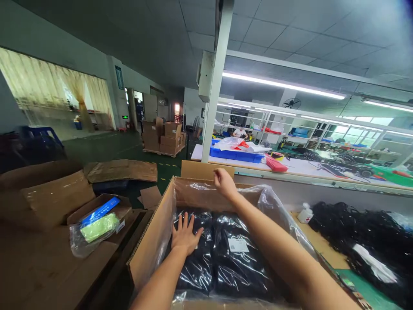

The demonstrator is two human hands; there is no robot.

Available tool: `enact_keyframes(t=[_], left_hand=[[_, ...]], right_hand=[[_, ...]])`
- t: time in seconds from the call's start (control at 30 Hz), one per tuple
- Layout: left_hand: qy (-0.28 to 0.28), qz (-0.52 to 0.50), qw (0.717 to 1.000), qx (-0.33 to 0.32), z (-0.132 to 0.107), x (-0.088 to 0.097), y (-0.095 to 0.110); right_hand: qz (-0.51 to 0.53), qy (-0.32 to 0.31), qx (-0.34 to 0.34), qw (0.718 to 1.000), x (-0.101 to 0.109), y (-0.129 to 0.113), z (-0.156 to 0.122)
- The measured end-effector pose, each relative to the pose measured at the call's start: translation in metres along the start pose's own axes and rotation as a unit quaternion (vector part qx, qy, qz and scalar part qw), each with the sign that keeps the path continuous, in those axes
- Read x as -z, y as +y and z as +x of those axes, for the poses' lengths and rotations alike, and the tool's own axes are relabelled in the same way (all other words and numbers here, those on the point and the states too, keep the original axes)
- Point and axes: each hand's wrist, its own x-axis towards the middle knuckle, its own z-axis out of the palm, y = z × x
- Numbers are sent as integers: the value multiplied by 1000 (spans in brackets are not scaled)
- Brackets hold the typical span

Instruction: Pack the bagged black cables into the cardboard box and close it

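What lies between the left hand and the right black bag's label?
The head view shows part of the left bag, the dark line between the two bags, then a strip of the right bag.

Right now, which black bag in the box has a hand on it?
The left bag: the left hand lies on it. The right bag, white label showing, has none.

your two hands [186,238] were in view, one plastic-lined carton [149,243], two columns of black packs [197,269], one uncovered white label [238,245], one blue tray [237,155] on your nearest counter [305,172], one white bottle [305,214] at right
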Motion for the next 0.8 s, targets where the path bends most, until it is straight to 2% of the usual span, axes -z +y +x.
enact_keyframes(t=[0.1,0.17,0.3,0.4,0.5,0.6,0.7,0.8], left_hand=[[-1,-7,1000,2,-2,0,-2],[-1,-14,1000,5,-3,-1,-3],[2,-25,1000,9,-3,-4,-5],[4,-28,1000,5,-3,-3,-6],[4,-30,1000,0,-3,-3,-5],[-4,-33,999,-2,-1,-3,-4],[-20,-39,999,-5,1,-3,-3],[-42,-48,998,-12,3,0,-4]], right_hand=[[-42,-2,-15,999,13,6,58],[-71,-29,-13,997,13,6,77],[-123,-75,0,990,12,-1,85],[-148,-94,5,985,32,-6,85],[-161,-70,19,984,79,-10,82],[-171,-3,27,985,144,-12,60],[-165,89,34,982,212,-7,7],[-142,189,29,971,272,17,-69]])
